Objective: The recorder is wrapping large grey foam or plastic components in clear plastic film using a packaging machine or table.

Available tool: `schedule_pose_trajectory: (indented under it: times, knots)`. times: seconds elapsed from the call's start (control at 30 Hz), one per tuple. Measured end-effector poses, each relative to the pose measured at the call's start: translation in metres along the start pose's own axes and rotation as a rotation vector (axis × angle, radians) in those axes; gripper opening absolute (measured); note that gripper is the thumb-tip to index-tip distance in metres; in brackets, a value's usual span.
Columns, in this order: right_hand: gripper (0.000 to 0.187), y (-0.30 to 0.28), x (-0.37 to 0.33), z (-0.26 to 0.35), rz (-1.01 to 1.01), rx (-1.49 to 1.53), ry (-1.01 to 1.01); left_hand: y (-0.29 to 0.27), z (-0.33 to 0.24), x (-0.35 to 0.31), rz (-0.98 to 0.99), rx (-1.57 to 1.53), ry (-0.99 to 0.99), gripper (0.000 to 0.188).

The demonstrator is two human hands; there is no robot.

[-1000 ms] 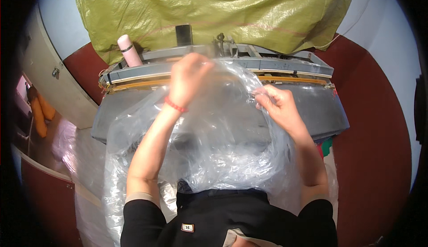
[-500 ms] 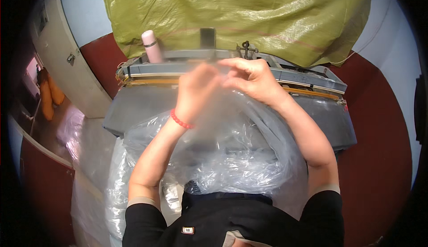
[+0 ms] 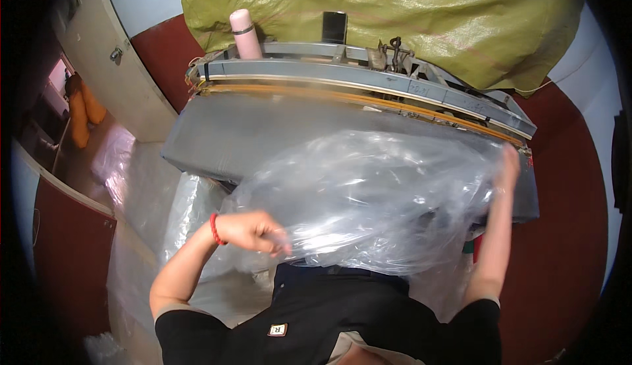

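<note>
A large sheet of clear plastic film point(image 3: 368, 180) billows in front of me, over the near side of the grey bench and down to my waist. My left hand point(image 3: 257, 232), with a red bead bracelet at the wrist, is low at the film's left edge; its curled fingers are closed on the edge. Out at the far right, my right hand point(image 3: 507, 167) is closed on the film's right side, partly blurred. The grey-covered bench point(image 3: 230, 124) shows through the film and to its left.
A long metal sealing frame point(image 3: 283, 70) with an orange strip runs along the bench's back. Behind it stand a pink bottle point(image 3: 246, 35) and a dark phone-like slab point(image 3: 334, 28). Yellow-green sheeting point(image 3: 395, 2) hangs beyond. More plastic point(image 3: 187, 213) lies at left, near a door point(image 3: 112, 35).
My hands, close together above the bench before, are now wide apart: the left came down toward my waist, the right swung out rightward. The film is spread wider between them. The view has shifted slightly.
</note>
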State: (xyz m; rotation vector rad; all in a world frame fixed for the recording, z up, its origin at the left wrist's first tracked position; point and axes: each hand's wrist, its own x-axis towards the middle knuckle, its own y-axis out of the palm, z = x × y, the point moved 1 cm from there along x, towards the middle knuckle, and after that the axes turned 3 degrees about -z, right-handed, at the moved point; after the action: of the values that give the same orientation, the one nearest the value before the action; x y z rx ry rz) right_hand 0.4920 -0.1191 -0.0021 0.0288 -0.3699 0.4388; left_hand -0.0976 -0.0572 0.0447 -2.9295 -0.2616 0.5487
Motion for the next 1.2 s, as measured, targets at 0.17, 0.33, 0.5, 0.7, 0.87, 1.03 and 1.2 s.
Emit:
schedule_pose_trajectory:
  times: [0.17,0.33,0.5,0.7,0.87,1.03,1.2]
  knots:
    - [0.019,-0.34,0.013,-0.091,-0.618,-0.456,-0.005,-0.018,0.133,-0.081,-0.083,0.564,-0.434,0.025]
    - [0.031,-0.41,-0.012,-0.055,-0.571,-0.893,0.103,-0.133,0.177,-0.233,-0.404,0.79,-0.881,0.027]
    - [0.041,-0.322,0.034,-0.082,-0.25,-1.034,-0.134,-0.225,0.022,-0.245,-2.092,1.501,-0.149,0.027]
    - [0.033,-0.202,0.055,-0.081,-0.197,-1.191,-0.043,-0.273,0.111,-0.09,-1.409,1.272,-0.253,0.04]
    - [0.029,-0.167,0.065,-0.083,-0.196,-1.312,-0.155,-0.298,0.22,-0.082,-1.315,0.854,-0.817,0.061]
    - [0.032,-0.154,0.078,-0.101,-0.352,-1.272,-0.14,-0.326,0.259,-0.164,-1.457,0.897,-0.662,0.052]
    - [0.035,-0.177,0.068,-0.077,-0.408,-1.217,-0.085,-0.297,0.149,-0.033,-1.507,1.067,-1.043,0.034]
